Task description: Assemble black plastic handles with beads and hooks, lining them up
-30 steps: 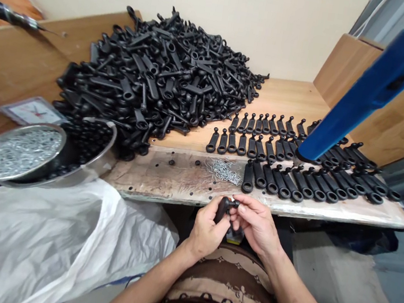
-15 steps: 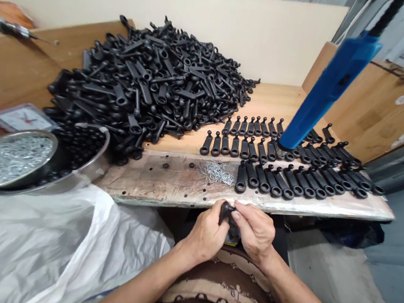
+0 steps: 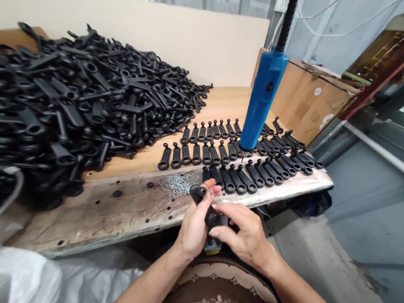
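Note:
My left hand is closed around a black plastic lever, whose end pokes out above the thumb. My right hand is beside it, thumb and fingers curled about a black part at the palm side of my left hand. Whether that part belongs to the same lever is hidden. A blue electric screwdriver hangs upright beyond my hands, bit down. Small silver screws lie in a little heap on the board edge. Rows of black levers are laid out behind my hands.
A large pile of black levers covers the left of the wooden bench. At lower left stands a metal bowl of black pieces. A cardboard box stands at back right. White sheeting lies below the bench edge.
The view has swung right, and the screw bowl has left the picture. My hands have shifted on the lever; its end now sticks up over my left hand, and my right fingers have spread lower.

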Tool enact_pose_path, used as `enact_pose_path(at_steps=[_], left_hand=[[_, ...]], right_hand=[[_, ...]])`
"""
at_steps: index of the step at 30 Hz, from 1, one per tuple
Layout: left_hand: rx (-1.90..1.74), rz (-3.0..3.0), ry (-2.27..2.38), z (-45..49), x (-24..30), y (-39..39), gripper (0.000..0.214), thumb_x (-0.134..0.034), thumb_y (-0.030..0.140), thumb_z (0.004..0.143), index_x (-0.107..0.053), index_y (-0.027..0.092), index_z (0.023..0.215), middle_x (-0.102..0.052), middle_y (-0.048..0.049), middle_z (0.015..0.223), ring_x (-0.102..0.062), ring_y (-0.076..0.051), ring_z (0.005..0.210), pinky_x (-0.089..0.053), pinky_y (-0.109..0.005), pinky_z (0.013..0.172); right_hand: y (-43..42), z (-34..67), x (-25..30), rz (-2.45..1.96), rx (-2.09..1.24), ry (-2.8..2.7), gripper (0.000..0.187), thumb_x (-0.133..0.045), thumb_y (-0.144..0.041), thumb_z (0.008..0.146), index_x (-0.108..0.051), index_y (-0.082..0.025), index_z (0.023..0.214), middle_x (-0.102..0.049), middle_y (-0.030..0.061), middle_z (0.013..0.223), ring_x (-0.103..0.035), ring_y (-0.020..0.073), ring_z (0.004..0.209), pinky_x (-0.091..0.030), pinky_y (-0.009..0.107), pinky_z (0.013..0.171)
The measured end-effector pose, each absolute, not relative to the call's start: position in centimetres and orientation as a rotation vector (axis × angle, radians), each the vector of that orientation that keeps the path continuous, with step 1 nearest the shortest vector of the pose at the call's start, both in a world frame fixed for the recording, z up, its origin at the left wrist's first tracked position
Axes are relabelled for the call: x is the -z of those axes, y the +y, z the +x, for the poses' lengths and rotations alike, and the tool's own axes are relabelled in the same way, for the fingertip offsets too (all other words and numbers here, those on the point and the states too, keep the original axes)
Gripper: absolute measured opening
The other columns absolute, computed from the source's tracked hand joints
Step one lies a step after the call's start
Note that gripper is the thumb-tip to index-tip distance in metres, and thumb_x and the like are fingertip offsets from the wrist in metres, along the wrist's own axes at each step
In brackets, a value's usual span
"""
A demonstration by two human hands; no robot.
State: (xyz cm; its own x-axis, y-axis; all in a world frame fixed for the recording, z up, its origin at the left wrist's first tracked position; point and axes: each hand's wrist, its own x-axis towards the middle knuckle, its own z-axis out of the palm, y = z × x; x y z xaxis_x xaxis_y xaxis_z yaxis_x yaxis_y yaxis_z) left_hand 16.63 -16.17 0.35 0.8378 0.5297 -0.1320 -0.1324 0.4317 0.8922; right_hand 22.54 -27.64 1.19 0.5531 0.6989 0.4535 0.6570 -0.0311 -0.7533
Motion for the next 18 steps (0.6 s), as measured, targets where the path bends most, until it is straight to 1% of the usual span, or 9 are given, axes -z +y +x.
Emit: enact_pose_path(at_steps=[2,5,7,10,12,14,16,18], left_hand=[[-0.405,1.071,0.438,17.6,-0.5,-16.9,0.04,-0.047,0.042,0.084,-0.047,0.022,0.118,-0.054,-0.0065,0.117,-0.047,-0.019,0.112,-0.033,-0.033,0.098],[-0.359,1.098,0.422,18.9,-0.2,-18.1,0.043,-0.043,0.044,0.085,-0.045,0.023,0.122,-0.051,-0.0065,0.124,-0.043,-0.019,0.118,-0.027,-0.034,0.103],[-0.315,1.117,0.369,19.4,0.0,-18.3,0.046,-0.043,0.045,0.085,-0.041,0.023,0.125,-0.047,-0.0071,0.128,-0.04,-0.02,0.12,-0.029,-0.034,0.103],[-0.313,1.194,0.263,18.8,0.3,-17.5,0.054,-0.052,0.038,0.081,-0.034,0.025,0.13,-0.042,-0.0085,0.132,-0.04,-0.023,0.121,-0.036,-0.035,0.097],[-0.438,1.338,0.264,17.3,0.8,-15.9,0.059,-0.059,0.029,0.077,-0.032,0.027,0.13,-0.044,-0.0084,0.13,-0.043,-0.023,0.119,-0.038,-0.035,0.096],[-0.684,1.534,0.339,15.6,1.8,-13.7,0.059,-0.063,0.021,0.073,-0.038,0.026,0.126,-0.049,-0.0073,0.124,-0.045,-0.022,0.115,-0.033,-0.035,0.1],[-0.914,1.64,0.53,14.2,2.9,-11.2,0.055,-0.064,0.02,0.071,-0.043,0.023,0.122,-0.054,-0.0065,0.116,-0.047,-0.022,0.111,-0.03,-0.036,0.103],[-0.937,1.701,0.702,13.5,4.0,-9.2,0.051,-0.063,0.024,0.071,-0.045,0.021,0.119,-0.057,-0.0059,0.11,-0.05,-0.021,0.106,-0.033,-0.035,0.101]], right_hand=[[-28.4,22.4,-1.2,-1.833,0.012,-1.265,0.027,-0.06,-0.025,0.077,-0.06,-0.019,0.104,-0.064,0.0078,0.093,-0.058,0.0218,0.084,-0.045,0.034,0.077],[-29.0,22.9,-1.0,-1.931,0.107,-1.298,0.024,-0.054,-0.02,0.08,-0.06,-0.02,0.103,-0.065,0.0077,0.089,-0.059,0.0214,0.079,-0.046,0.034,0.074],[-29.5,24.0,-1.0,-1.957,0.182,-1.321,0.024,-0.053,-0.019,0.079,-0.061,-0.02,0.102,-0.066,0.0073,0.085,-0.059,0.0203,0.075,-0.047,0.033,0.071],[-30.8,27.6,-1.4,-2.026,0.336,-1.283,0.023,-0.056,-0.022,0.078,-0.062,-0.018,0.1,-0.067,0.0075,0.083,-0.06,0.019,0.07,-0.047,0.031,0.067],[-32.1,31.3,-2.3,-2.119,0.441,-1.192,0.023,-0.058,-0.025,0.077,-0.063,-0.017,0.098,-0.067,0.009,0.087,-0.061,0.0195,0.071,-0.048,0.03,0.067],[-33.2,35.3,-3.4,-2.243,0.511,-1.101,0.021,-0.059,-0.026,0.075,-0.066,-0.015,0.091,-0.068,0.0101,0.087,-0.062,0.0204,0.073,-0.047,0.03,0.068],[-33.3,38.9,-4.5,-2.345,0.488,-1.046,0.016,-0.056,-0.024,0.075,-0.068,-0.015,0.083,-0.068,0.0078,0.078,-0.062,0.019,0.068,-0.046,0.028,0.065],[-32.3,41.5,-4.8,-2.378,0.315,-1.068,0.016,-0.054,-0.021,0.075,-0.069,-0.016,0.079,-0.068,0.0041,0.071,-0.061,0.0162,0.062,-0.045,0.025,0.062]])
